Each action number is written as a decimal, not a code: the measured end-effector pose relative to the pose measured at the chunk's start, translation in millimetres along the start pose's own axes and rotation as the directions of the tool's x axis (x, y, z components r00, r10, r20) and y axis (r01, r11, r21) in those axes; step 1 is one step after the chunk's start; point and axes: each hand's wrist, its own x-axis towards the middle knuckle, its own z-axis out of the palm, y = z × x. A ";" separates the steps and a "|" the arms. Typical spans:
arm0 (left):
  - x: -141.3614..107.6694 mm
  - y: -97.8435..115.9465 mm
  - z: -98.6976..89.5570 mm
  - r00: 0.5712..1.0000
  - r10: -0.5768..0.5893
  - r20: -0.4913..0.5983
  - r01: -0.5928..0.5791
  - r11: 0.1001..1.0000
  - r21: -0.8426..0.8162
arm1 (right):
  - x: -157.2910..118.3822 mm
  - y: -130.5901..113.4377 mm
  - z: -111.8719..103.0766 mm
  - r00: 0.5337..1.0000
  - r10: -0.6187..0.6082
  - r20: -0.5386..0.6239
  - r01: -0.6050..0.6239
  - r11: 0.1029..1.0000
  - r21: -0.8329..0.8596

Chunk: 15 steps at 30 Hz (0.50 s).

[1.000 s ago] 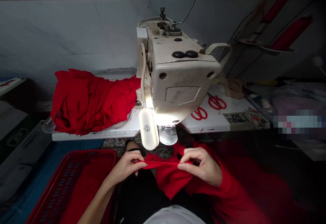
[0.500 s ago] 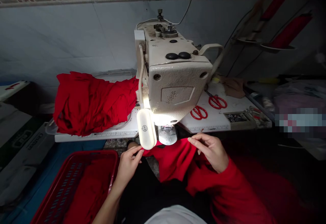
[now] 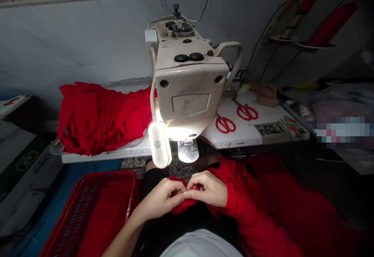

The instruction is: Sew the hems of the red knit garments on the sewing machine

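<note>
Over my lap, my left hand (image 3: 166, 196) and my right hand (image 3: 206, 189) meet fingertip to fingertip, both pinching a bunched piece of red fabric (image 3: 182, 208). Part of that fabric is hidden behind the fingers. More red cloth (image 3: 251, 210) covers my right forearm and spreads off to the right. Just beyond my hands stands a white sewing machine (image 3: 191, 101), its lamp (image 3: 160, 145) lit at the left of its head. The shiny plate (image 3: 187, 152) under the machine head is apart from the fabric.
A heap of red fabric (image 3: 99, 117) lies left of the machine. On the right of the table (image 3: 236, 139) are two red-handled scissors (image 3: 225, 125) and a small parts tray (image 3: 267, 129). A red basket (image 3: 133, 177) with red cloth stands at lower left. Red thread cones (image 3: 333, 25) stand at upper right.
Both hands have come together and down toward my lap, away from the machine. The red fabric, earlier stretched between them, is now bunched. My view has shifted slightly to the right.
</note>
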 end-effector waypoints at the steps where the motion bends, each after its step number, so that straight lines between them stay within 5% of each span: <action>1: 1.9 -3.8 1.7 0.999 0.002 -0.045 -0.001 1.000 0.022 | -1.5 2.1 -2.1 1.000 0.015 -0.017 -0.015 1.000 -0.008; 10: 2.3 -21.9 9.8 0.934 -0.046 -0.355 -0.022 0.983 -0.184 | -6.6 15.3 -7.0 0.939 0.275 -0.208 -0.173 0.899 0.403; 15: -0.7 -10.6 -4.0 0.878 0.266 -0.398 -0.192 0.957 0.217 | -6.5 -14.8 -16.1 0.909 0.122 -0.397 -0.042 0.978 0.205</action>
